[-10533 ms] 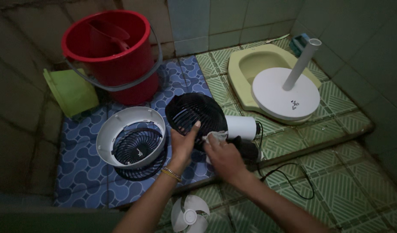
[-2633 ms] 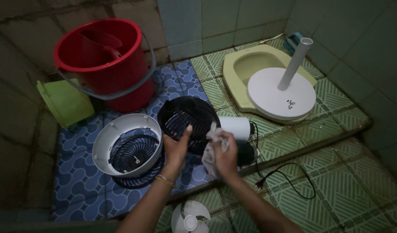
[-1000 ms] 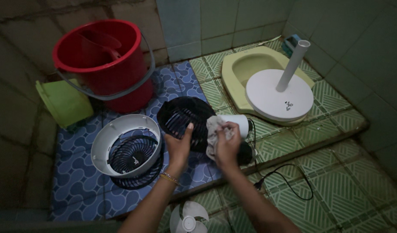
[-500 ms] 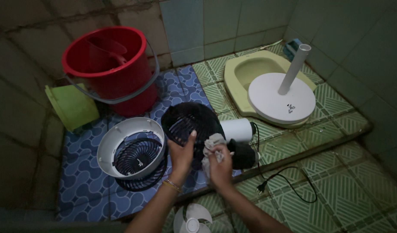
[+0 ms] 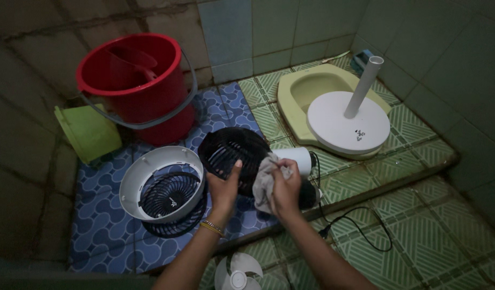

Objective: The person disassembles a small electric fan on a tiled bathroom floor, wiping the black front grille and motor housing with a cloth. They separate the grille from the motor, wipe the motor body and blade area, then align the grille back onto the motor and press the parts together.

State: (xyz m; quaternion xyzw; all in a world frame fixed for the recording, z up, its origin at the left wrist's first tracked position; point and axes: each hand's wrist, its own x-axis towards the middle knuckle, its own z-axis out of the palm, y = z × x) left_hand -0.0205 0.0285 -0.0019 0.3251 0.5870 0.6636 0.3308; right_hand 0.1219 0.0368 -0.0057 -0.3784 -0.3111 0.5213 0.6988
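A red bucket stands at the back on the blue patterned floor, a green container tipped beside it. To the right, a white round fan base with its pole rests on a yellow squat toilet. A white fan shroud lies near the left hand, whose fingers curl round the edge of the black fan grille, thumb up. The right hand closes on a grey cloth, pressed against the grille. The white blades are cut off below.
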